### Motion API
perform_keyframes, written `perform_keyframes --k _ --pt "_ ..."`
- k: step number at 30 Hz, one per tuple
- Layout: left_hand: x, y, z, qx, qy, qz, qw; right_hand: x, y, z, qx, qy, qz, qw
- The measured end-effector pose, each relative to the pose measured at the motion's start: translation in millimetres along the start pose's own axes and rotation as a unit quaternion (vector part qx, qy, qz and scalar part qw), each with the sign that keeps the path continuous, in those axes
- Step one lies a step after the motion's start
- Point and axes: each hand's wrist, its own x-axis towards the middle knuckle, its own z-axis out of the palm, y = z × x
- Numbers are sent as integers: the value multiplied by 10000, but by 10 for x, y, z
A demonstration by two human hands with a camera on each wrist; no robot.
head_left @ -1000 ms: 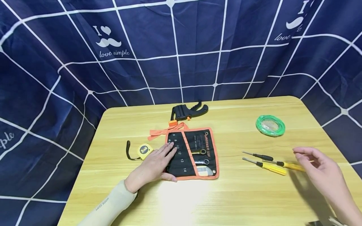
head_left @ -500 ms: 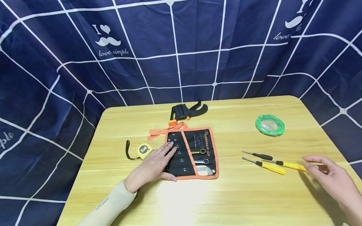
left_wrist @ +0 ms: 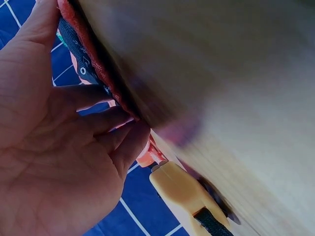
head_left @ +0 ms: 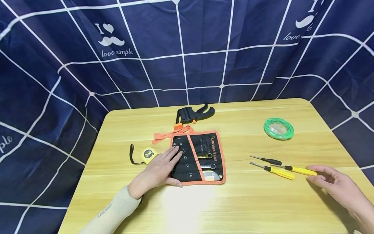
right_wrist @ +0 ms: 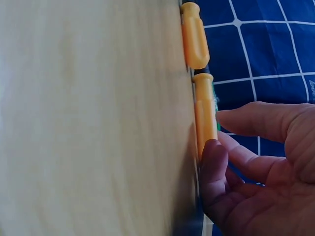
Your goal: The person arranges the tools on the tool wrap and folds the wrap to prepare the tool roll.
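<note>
**Black tool pouch [head_left: 191,159] under left hand [head_left: 159,170], yellow-handled screwdriver [head_left: 301,171] by right hand [head_left: 336,183]**

The tool pouch lies spread on the wooden table [head_left: 239,201], its pockets showing two wrenches [head_left: 211,166]. On its left part the left hand rests, probably so that the cloth is flat and does not slide. Well to the right of the pouch, three screwdrivers lie close together, tips toward it and handles away; I suppose this makes the farthest handle the easiest for the right hand. A tape measure [head_left: 149,155] sits just left of the pouch, a clamp [head_left: 188,115] behind it.

The left forearm comes from the pouch's near left side, palm down, fingers extended, thumb apart along the near edge. The right hand is low, with thumb and forefinger around the handle's end; whether they already pinch it, I cannot tell.
</note>
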Motion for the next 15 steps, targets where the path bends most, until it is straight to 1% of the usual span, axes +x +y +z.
perform_keyframes --k 3,8,11,15 --pt "7 8 -4 35 23 30 10000 11 27 3 -35 -10 21 10000" --pt "4 14 -2 34 15 24 10000 27 69 18 -17 41 -118 9999" --pt "-1 15 -7 3 -1 6 10000 39 35 30 -62 40 -212 9997" --pt "3 14 -17 -31 -42 -26 10000 53 -31 43 -242 -10 -219 9995"
